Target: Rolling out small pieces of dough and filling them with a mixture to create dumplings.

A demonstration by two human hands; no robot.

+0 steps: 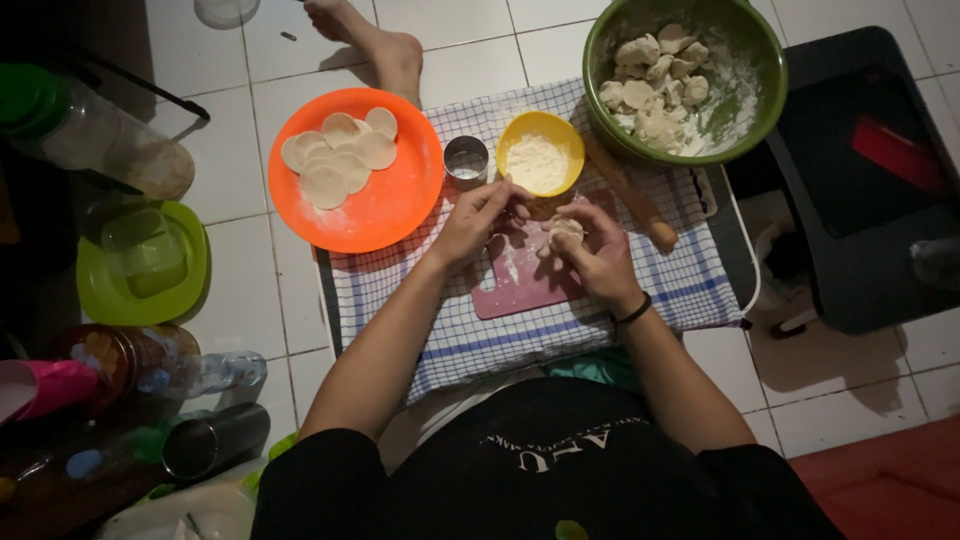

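While both hands, left (478,222) and right (598,258), close on 1 dough ball (566,230), several discs (338,156) lie cut; many lumps (655,80) fill the bowl (762,60).

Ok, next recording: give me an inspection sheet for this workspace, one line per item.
Surface: checked cloth over a low table on a white tiled floor; pink cutting board on it.
Job's things: dough piece; orange plate of flat dough rounds; yellow flour bowl; metal ring cutter; wooden rolling pin; green bowl of dough lumps.
Clutter: jars, bottles and a green container at the left.
Grippers: right hand cradles the dough piece; left hand touches it.
Cables: nothing seen.
Surroundings: bare foot beyond the table; dark stool at the right.
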